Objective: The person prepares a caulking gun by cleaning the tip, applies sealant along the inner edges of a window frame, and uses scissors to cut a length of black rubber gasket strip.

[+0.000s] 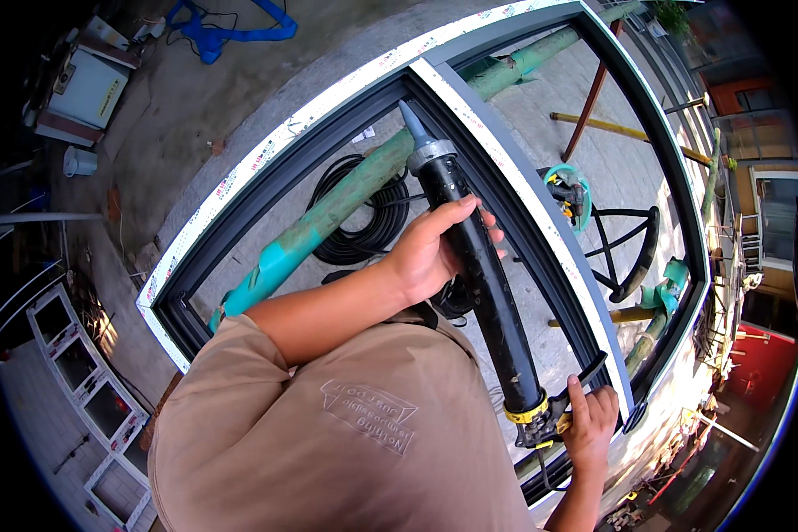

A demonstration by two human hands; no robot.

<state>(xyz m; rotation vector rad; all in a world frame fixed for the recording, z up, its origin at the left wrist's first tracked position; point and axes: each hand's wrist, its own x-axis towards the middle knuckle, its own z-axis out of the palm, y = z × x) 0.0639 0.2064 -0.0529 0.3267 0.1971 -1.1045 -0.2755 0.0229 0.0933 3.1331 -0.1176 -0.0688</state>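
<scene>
We see a caulking gun (pixel 482 273) with a scuffed black tube (pixel 496 310), yellow collar (pixel 527 413) and grey pointed nozzle (pixel 414 124), slanting across the frame's centre, nozzle toward the top, handle (pixel 557 415) at lower right.

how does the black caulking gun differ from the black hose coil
Shape: the caulking gun has a straight barrel, while the hose coil is wound in loops.
Position: the gun is held up in the left hand and right hand; the coil lies on the ground.
Colour: the gun has a grey nozzle and a yellow ring; the coil looks plain black.
Shared: both are mainly black.
</scene>
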